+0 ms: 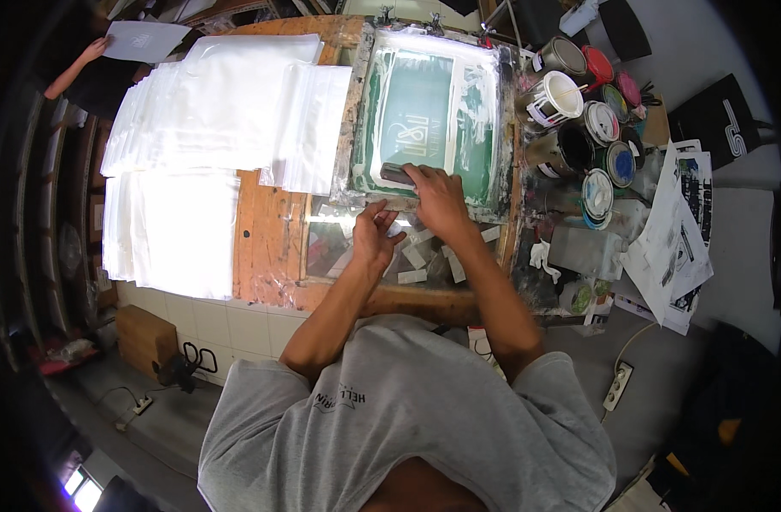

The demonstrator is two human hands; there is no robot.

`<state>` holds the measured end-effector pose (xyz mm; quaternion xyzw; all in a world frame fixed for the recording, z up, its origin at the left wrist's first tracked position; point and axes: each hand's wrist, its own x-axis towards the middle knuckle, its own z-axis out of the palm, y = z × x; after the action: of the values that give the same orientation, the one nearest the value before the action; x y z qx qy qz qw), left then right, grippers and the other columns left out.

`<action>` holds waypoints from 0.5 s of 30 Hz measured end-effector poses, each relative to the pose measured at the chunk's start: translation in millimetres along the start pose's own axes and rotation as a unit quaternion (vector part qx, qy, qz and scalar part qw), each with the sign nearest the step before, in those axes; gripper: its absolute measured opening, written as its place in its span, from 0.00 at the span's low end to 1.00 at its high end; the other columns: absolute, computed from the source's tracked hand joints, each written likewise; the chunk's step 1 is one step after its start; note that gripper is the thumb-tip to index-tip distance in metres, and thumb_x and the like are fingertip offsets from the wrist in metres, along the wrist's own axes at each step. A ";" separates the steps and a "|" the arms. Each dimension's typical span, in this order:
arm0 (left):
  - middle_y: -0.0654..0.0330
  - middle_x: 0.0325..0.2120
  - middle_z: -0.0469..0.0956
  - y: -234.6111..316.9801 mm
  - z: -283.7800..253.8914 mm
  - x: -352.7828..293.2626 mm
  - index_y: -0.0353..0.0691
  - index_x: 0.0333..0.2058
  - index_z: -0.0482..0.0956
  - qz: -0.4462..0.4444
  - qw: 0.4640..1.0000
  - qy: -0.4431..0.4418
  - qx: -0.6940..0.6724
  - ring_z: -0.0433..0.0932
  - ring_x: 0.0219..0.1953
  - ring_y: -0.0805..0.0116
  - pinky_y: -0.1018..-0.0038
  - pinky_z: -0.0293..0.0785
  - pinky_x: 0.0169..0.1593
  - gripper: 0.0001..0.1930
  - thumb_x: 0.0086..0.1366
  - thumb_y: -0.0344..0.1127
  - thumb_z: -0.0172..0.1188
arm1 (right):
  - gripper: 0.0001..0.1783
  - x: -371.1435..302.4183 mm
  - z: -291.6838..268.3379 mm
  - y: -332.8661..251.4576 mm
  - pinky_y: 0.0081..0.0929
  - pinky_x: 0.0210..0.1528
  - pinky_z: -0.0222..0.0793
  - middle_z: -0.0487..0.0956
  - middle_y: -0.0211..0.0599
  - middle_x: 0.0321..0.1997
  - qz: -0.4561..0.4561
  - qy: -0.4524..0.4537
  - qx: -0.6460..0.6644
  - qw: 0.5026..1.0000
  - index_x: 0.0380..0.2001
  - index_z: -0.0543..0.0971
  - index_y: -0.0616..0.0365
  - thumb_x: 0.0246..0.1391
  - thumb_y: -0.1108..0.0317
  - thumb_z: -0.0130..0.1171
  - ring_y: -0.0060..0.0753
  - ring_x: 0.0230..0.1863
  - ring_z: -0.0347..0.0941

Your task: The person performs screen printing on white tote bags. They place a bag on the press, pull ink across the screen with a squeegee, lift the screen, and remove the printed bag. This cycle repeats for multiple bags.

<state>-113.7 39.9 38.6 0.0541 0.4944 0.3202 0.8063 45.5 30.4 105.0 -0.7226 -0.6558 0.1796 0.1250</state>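
On the wooden table lies a screen-printing frame (348, 162) with a green mesh (420, 94), a pale design and white ink smeared round its margins. My right hand (440, 198) is closed round a dark-handled squeegee (396, 174) at the near end of the mesh. Just below the frame's near rail is my left hand (376, 235), palm partly up, its fingers loosely bent and thumb apart. Its fingertips come up against the rail; whether they press on it I cannot tell. Under both forearms, a glass panel (348, 232) shows pale blocks (413, 257) beneath it.
Stacks of clear plastic bags (237, 85) cover the table's left side. At the right stand several ink cans (554, 98), with loose printed sheets (672, 230) nearer me. Clamps (435, 20) sit at the frame's far end. At far left another person's hand (92, 51) holds a grey sheet (147, 40).
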 end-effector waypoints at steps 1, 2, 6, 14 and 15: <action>0.57 0.50 0.66 -1.7 -2.8 4.9 0.45 0.51 0.70 0.000 1.000 0.008 -0.005 0.68 0.56 0.60 0.36 0.56 0.65 0.19 0.64 0.42 0.59 | 0.34 -2.3 11.0 2.0 0.50 0.54 0.63 0.80 0.43 0.53 0.013 0.012 0.020 1.000 0.58 0.75 0.50 0.44 0.81 0.61 0.49 0.56 0.74; 0.57 0.48 0.67 -2.7 -3.9 7.1 0.44 0.48 0.71 0.002 1.000 0.015 -0.007 0.69 0.55 0.60 0.37 0.56 0.64 0.16 0.63 0.41 0.58 | 0.34 -9.9 22.6 1.1 0.50 0.54 0.62 0.80 0.42 0.52 -0.003 0.027 -0.010 1.000 0.58 0.75 0.50 0.44 0.81 0.61 0.49 0.56 0.74; 0.57 0.43 0.69 -5.5 -5.8 9.4 0.44 0.38 0.72 0.011 1.000 0.026 0.000 0.70 0.53 0.59 0.38 0.58 0.62 0.08 0.61 0.38 0.54 | 0.33 -9.2 47.4 3.8 0.53 0.54 0.61 0.80 0.40 0.48 -0.052 0.108 -0.079 0.990 0.56 0.76 0.50 0.42 0.81 0.60 0.46 0.55 0.74; 0.60 0.38 0.76 -1.9 -2.8 0.9 0.45 0.33 0.75 0.016 0.998 0.054 0.007 0.75 0.47 0.63 0.49 0.65 0.51 0.03 0.60 0.33 0.56 | 0.23 125.1 25.5 61.8 0.54 0.45 0.65 0.83 0.37 0.41 -0.042 0.126 -0.085 0.988 0.49 0.82 0.46 0.48 0.76 0.57 0.44 0.46 0.79; 0.60 0.38 0.76 -1.7 -2.9 -0.2 0.45 0.33 0.75 0.015 0.999 0.051 0.006 0.75 0.47 0.63 0.50 0.66 0.50 0.03 0.60 0.33 0.56 | 0.23 143.0 17.9 68.3 0.55 0.44 0.66 0.84 0.37 0.41 -0.031 0.119 -0.086 0.989 0.49 0.82 0.45 0.48 0.77 0.57 0.45 0.45 0.79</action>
<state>-115.3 37.8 36.6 0.0493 0.5360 0.3315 0.7748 110.4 163.9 46.7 -0.7262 -0.6712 0.0316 0.1451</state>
